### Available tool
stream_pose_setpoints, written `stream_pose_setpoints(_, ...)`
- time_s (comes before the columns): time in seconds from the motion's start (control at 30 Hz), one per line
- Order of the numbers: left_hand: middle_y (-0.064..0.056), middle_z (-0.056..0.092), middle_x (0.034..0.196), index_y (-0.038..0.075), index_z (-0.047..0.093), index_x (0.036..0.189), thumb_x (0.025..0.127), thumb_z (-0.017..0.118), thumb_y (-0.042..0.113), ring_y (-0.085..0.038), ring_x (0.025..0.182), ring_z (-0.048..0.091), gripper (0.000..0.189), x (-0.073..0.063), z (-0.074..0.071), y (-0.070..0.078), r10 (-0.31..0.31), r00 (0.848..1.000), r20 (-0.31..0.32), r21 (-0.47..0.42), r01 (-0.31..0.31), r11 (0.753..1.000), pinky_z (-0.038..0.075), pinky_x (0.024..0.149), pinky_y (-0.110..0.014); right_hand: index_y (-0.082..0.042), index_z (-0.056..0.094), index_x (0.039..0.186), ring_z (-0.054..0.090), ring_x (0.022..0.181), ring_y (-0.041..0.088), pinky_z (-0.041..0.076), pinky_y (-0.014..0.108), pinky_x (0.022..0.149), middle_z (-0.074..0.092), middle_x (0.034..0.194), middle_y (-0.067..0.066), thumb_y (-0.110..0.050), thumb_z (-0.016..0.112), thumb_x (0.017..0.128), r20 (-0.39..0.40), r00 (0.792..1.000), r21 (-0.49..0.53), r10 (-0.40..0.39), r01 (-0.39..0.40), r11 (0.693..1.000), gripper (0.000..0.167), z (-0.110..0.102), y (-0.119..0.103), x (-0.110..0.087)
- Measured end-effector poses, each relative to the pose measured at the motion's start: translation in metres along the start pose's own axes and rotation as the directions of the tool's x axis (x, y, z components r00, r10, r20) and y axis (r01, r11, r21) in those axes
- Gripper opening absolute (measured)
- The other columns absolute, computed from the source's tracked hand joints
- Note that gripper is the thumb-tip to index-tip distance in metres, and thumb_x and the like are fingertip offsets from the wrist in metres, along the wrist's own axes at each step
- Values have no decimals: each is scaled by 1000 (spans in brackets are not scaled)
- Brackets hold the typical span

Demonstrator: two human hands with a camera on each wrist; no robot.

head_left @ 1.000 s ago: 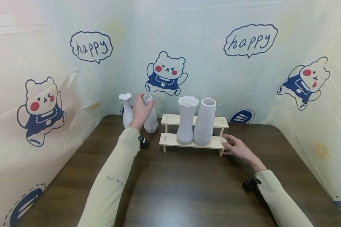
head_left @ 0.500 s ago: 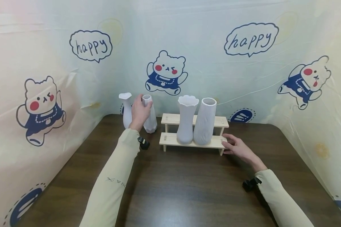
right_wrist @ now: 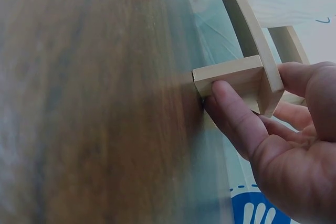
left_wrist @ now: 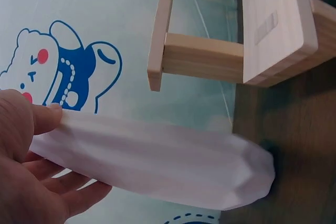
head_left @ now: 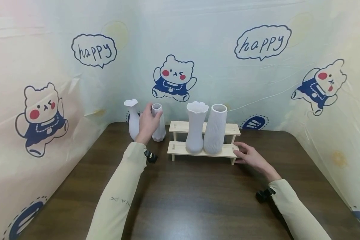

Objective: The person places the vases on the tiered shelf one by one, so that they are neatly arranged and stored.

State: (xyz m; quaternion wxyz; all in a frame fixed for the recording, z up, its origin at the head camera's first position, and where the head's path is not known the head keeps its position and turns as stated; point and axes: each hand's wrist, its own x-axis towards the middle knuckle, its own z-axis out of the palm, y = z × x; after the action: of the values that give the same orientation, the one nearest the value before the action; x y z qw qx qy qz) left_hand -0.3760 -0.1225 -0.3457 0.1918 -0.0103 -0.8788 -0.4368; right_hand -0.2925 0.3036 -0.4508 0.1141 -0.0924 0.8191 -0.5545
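The left grip pinches the faceted vase while the right grip holds the rack, seemingly a grasping step; any lift would need an upright hold.

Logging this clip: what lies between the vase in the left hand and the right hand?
In the head view, the wooden stand lies there, its lower tier bearing a scalloped vase and a round-mouthed vase.
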Motion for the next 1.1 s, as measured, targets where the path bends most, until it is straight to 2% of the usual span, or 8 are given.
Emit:
stream_pose_setpoints(0.2, -18, 57, 137, 9, 44, 139, 98, 58, 28, -36, 126, 56, 47, -1, -4, 4, 12, 1000, -3, 17, -12, 1000, 47, 103, -54, -3, 29, 149, 63, 107, 29, 58, 44, 87, 51, 129, 33, -27, 56, 100, 5, 1000, 2, 2, -2, 1000, 61, -1, 0, -2)
stream_pose_setpoints(0.77, -16, 58, 133, 7, 48, 134, 96, 61, 26, -34, 122, 59, 44, -7, -20, 31, 90, 994, -63, 6, -90, 996, 49, 101, -55, -4, 29, 150, 62, 107, 30, 59, 43, 87, 50, 131, 33, -30, 57, 100, 3, 1000, -12, 20, -20, 1000, 63, 0, 1, -2)
stream_pose_setpoints(0.9, -15, 60, 132, 7, 49, 133, 96, 63, 26, -33, 120, 60, 44, -9, -24, 42, 134, 986, -95, -7, -135, 991, 50, 100, -54, -5, 29, 150, 62, 107, 30, 59, 42, 87, 50, 131, 33, -30, 57, 100, 2, 1000, -18, 16, -16, 1000, 63, 0, 0, -1)
stream_pose_setpoints(1.1, -13, 60, 132, 8, 50, 132, 95, 64, 26, -31, 118, 61, 44, -12, -30, 58, 203, 967, -151, -27, -209, 978, 51, 100, -53, -5, 29, 150, 63, 106, 29, 59, 43, 87, 50, 131, 33, -29, 56, 100, 4, 1000, -18, 12, -12, 1000, 62, -1, -1, 0)
